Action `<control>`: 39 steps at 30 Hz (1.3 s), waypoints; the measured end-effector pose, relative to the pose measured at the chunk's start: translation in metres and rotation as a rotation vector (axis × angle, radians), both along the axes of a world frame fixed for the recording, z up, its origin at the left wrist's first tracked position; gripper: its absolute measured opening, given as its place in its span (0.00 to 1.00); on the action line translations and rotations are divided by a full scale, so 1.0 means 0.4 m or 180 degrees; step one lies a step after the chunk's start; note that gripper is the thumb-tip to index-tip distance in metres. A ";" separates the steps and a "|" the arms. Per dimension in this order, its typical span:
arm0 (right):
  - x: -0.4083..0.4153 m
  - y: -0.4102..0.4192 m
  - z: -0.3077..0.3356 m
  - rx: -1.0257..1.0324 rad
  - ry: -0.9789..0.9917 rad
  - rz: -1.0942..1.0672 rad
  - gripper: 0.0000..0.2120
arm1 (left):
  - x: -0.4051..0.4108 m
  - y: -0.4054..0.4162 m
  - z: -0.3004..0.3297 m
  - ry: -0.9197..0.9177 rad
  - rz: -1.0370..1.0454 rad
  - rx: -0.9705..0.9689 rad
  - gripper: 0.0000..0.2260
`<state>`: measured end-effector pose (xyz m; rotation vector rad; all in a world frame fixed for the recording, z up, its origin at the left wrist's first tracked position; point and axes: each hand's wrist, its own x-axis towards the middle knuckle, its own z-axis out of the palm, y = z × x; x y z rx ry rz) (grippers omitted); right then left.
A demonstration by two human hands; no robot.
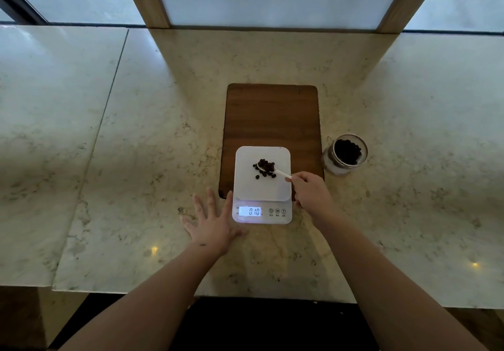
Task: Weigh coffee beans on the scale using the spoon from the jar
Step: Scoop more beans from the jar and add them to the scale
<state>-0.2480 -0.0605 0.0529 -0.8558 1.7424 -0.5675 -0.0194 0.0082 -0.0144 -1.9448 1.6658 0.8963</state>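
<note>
A white kitchen scale (248, 187) lies on the near end of a brown wooden board (272, 116); its lit display reads 0.10. A small pile of dark coffee beans (265, 168) rests on the scale's platform. My right hand (311, 192) grips the handle of a white spoon (281, 172), whose bowl sits at the bean pile. My left hand (212, 222) lies flat on the counter with fingers spread, just left of the scale's front. An open glass jar (345, 154) with coffee beans inside stands right of the board.
The marble counter (136, 159) runs wide to both sides, with a seam on the left. Wooden window frames and frosted panes rise behind it. The counter's front edge is close to my body.
</note>
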 end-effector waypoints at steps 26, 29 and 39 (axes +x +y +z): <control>-0.018 0.007 -0.028 -0.0763 0.0893 0.0619 0.09 | 0.002 0.004 -0.002 0.0084 0.0072 -0.0042 0.48; -0.015 0.014 -0.019 -0.0905 0.0964 0.0762 0.09 | -0.001 0.003 0.005 0.0102 0.0088 -0.0023 0.48; -0.001 0.032 0.019 -0.1493 0.1859 0.1536 0.14 | -0.009 0.002 0.027 0.0019 0.0023 -0.0040 0.48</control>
